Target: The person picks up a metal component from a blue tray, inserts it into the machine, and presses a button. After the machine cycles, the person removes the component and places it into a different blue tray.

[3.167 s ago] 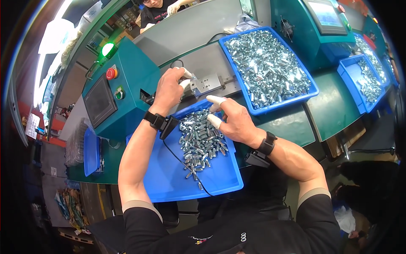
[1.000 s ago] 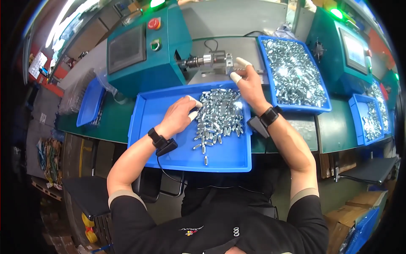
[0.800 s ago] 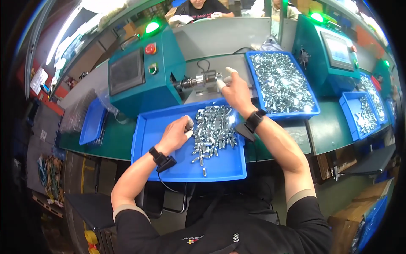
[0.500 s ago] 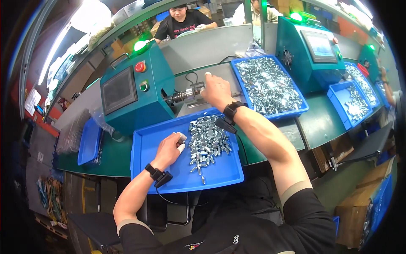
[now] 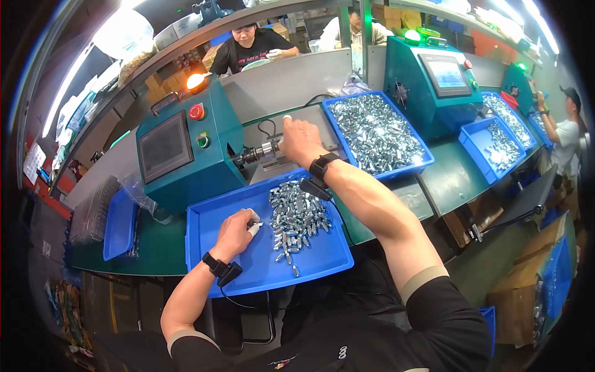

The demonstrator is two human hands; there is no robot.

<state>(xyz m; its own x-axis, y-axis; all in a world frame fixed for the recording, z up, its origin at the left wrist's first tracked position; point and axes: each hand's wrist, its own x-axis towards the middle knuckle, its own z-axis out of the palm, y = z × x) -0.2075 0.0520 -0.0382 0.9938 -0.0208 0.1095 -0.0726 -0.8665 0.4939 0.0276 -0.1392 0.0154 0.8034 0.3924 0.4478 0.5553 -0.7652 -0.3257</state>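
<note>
The left hand [image 5: 237, 228] rests inside the near blue tray [image 5: 214, 248], fingers curled and pinching a small metal part [image 5: 259, 224] between white-capped fingertips. Just to its right, in the same tray, lies a loose heap of small metal parts [image 5: 297, 220], close to the fingers but not touching them. The right hand [image 5: 299, 140] reaches forward past the far edge of the tray to the metal spindle [image 5: 257, 152] that sticks out of the teal machine [image 5: 186, 152]. Its fingers close loosely around the spindle's tip; whether they hold a part there cannot be told. This hand is well apart from the heap, which lies below its wrist and forearm. Both wrists carry black bands.

To the right of the right hand, a second blue tray [image 5: 396, 170] sits on the green worktop [image 5: 458, 180], filled with more metal parts. A second teal machine [image 5: 437, 84] stands behind it, and further blue trays lie beyond. Other people work across and at the far right.
</note>
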